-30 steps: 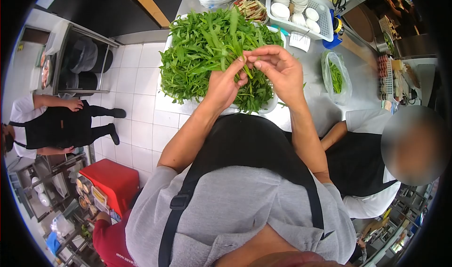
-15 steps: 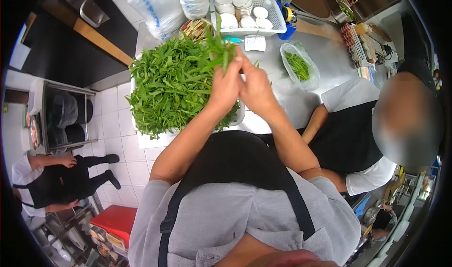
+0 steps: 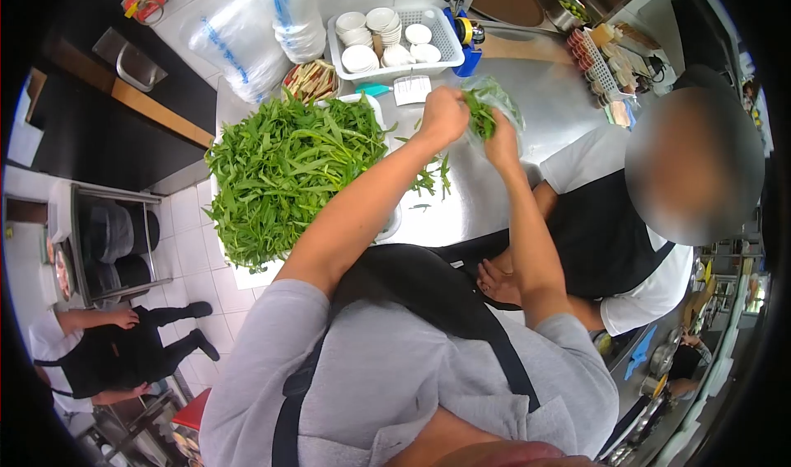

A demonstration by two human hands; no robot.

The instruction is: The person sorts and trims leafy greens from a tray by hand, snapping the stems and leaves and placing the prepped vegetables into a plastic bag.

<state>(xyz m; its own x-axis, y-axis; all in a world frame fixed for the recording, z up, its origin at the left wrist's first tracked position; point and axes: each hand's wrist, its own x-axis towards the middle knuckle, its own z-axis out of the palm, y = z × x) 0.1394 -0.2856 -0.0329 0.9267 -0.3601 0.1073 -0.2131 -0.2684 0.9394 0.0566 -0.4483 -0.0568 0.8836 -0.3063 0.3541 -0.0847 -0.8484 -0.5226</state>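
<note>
Hanging over the far part of the metal counter (image 3: 552,88), the left hand (image 3: 446,114) and the right hand (image 3: 502,142) are on 2 sides of a small bunch of leafy greens (image 3: 479,114). The greens look like water spinach. They are right by a thin, clear plastic bag (image 3: 505,103), but I cannot tell if they are in it or just at its mouth. The left fingers curl in; I cannot tell if they pinch leaf or bag. The right fingers are by the greens, but their tips are partly hidden, so I cannot tell how tight they are.

The bag is soft, so it may fold or slip, and leaves could drop out. Hard stems might poke a hole in it. Loose leaves (image 3: 434,179) lie on the counter, left of the right arm, so a bump from an arm could knock them about. The big heap of greens (image 3: 297,179) hangs over the rim of its white tub (image 3: 394,223), so a nudge may spill some. The co-worker's hand (image 3: 499,282) is near the right forearm, so they could bump.

The bunch's long axis seems to run from far left to near right. Its leaves bend, and I cannot tell which end has the stems.
</note>
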